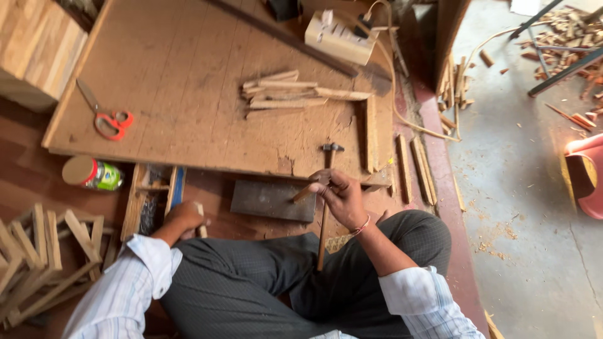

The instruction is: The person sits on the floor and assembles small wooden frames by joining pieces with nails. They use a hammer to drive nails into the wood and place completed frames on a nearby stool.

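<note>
Pinching a short wooden strip over the dark metal block, the right hand lies beside the hammer, whose handle runs toward the person; the left hand grips another stick, well apart.

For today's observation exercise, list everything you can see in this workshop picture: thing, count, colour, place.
wooden board: one, brown, on floor ahead
scissors: one, red handles, board's left part
wood strips: small pile, pale, board's middle
power strip: one, cream, board's top edge
hammer: one, wooden handle, over the lap
metal plate: one, dark grey, before the knees
canister: one, green with tan lid, left floor
wooden frames: stack, pale, lower left
left hand: holds small wood piece
right hand: fingers pinch wood piece
</note>
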